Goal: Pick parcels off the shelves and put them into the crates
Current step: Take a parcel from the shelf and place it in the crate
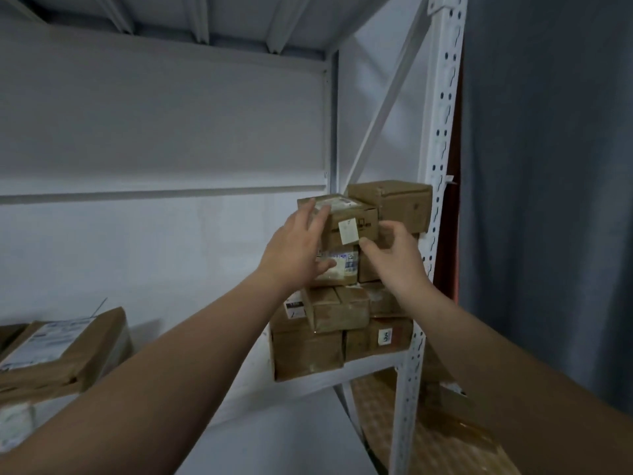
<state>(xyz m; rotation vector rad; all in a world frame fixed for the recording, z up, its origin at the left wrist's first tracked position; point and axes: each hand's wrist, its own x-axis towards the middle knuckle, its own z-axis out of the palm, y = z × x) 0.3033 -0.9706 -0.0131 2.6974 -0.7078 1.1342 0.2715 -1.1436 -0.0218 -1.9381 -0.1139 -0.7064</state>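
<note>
white rack [442, 132] fills the view, grey curtain [548, 200] to its right. no crate in frame, so can't tell where the drop-off is

stack of brown parcels [308, 351] sits at the right end of the shelf, up against the rack upright. flat parcel [61, 344] lies well apart at the left end

step in hand, my read: taking the top parcel [359, 209] off the stack. to do it well:
- lift straight up first, then pull toward the body. dragging it forward could take the labelled box [339, 265] under it along, and the pile below looks uneven
- mind the bigger box [400, 200] just behind and to the right. touching or only close, can't tell, so don't nudge it
- squeeze evenly from both sides; a one-corner hold will likely let it twist

top parcel is on top of the stack, between the two hands
- left hand [291, 252]: fingers straight and spread against its left face and top edge, thumb lower by the labelled box. pressing, not wrapped round
- right hand [394, 258]: thumb on the front face near the lower right corner, fingers curled round the right side. looks like it's pinching that corner
- small white label [348, 232] on the front face, just left of the right thumb
</note>
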